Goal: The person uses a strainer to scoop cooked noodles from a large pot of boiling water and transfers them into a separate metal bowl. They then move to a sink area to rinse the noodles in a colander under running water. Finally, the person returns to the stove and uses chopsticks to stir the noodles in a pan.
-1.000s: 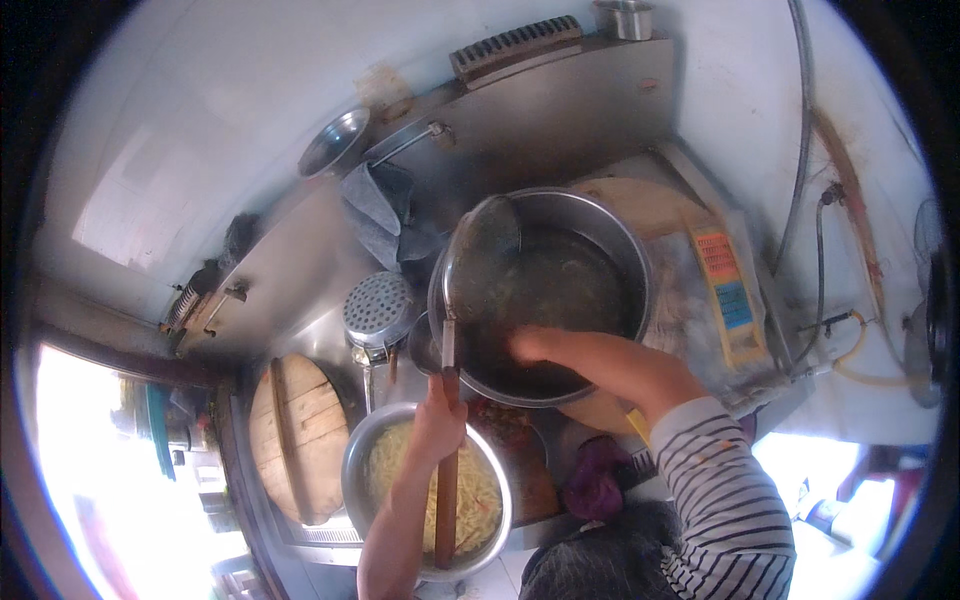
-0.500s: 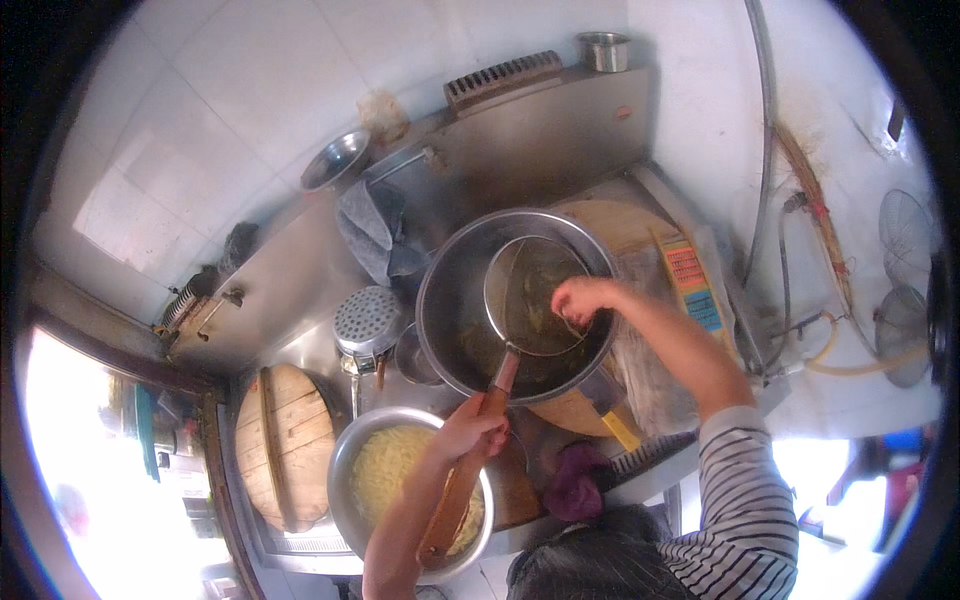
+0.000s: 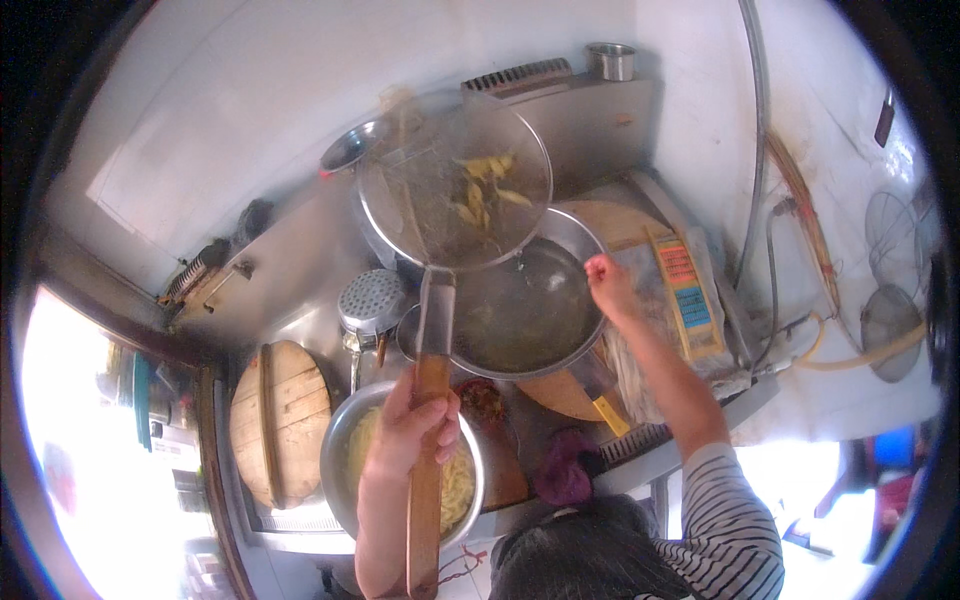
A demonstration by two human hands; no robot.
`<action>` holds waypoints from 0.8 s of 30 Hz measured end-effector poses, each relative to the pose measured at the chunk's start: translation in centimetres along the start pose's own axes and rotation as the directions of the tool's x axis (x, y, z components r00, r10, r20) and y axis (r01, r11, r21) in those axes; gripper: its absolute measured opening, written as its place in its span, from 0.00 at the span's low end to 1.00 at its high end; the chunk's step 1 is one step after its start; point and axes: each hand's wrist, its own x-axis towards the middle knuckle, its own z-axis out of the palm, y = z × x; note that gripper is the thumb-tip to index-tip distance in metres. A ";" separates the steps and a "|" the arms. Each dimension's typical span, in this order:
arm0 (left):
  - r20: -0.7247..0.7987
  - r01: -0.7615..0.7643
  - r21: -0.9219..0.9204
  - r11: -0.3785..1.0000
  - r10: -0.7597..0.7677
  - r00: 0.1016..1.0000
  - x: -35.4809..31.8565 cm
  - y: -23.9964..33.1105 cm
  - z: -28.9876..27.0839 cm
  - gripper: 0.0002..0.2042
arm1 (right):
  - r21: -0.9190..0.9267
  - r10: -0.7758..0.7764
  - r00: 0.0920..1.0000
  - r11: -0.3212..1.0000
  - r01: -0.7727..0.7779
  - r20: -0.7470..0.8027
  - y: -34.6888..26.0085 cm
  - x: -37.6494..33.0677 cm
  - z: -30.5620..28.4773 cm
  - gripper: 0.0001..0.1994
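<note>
My left hand [image 3: 412, 425] grips the long wooden handle of a mesh skimmer [image 3: 425, 170], which is raised above and left of the large metal pot [image 3: 598, 350]. A few yellow-green pieces [image 3: 485, 190] lie in its mesh. Dark, cloudy liquid [image 3: 520, 310] shows in the pot, part of whose far-left rim is behind the skimmer. Over the pot's right rim is my right hand [image 3: 612, 288], its fingers curled together; what they hold, if anything, is hidden. Below my left hand stands a metal basin [image 3: 337, 455] of pale yellow strips [image 3: 458, 490].
A round wooden lid [image 3: 280, 425] lies at the left, near a perforated metal ladle [image 3: 371, 302]. A yellow-handled knife [image 3: 610, 415] rests on a round board [image 3: 600, 222]. Purple cloth [image 3: 565, 468] is at the front edge. Other strainers [image 3: 890, 318] hang on the right wall.
My left hand has lifted the skimmer out of the pot, up and to the left, with the yellow-green pieces in it. My right hand has drawn back from the skimmer toward the pot's right rim.
</note>
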 end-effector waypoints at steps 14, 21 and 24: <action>-0.095 -0.015 -0.003 1.000 0.015 0.995 -1.0 -2.0 -1.0 0.14 | -0.451 -0.093 0.964 0.870 0.201 0.250 -1.8 -3.8 1.6 0.02; -0.069 -0.115 -0.097 0.989 0.108 0.992 -1.6 -4.0 -1.4 0.17 | -0.531 -0.026 0.955 0.826 0.187 0.296 -2.4 -3.1 1.6 0.01; -0.138 0.033 -0.089 0.996 -0.045 0.989 -0.1 -7.4 -3.6 0.12 | -0.533 -0.035 0.952 0.822 0.202 0.305 -2.8 -3.3 1.8 0.02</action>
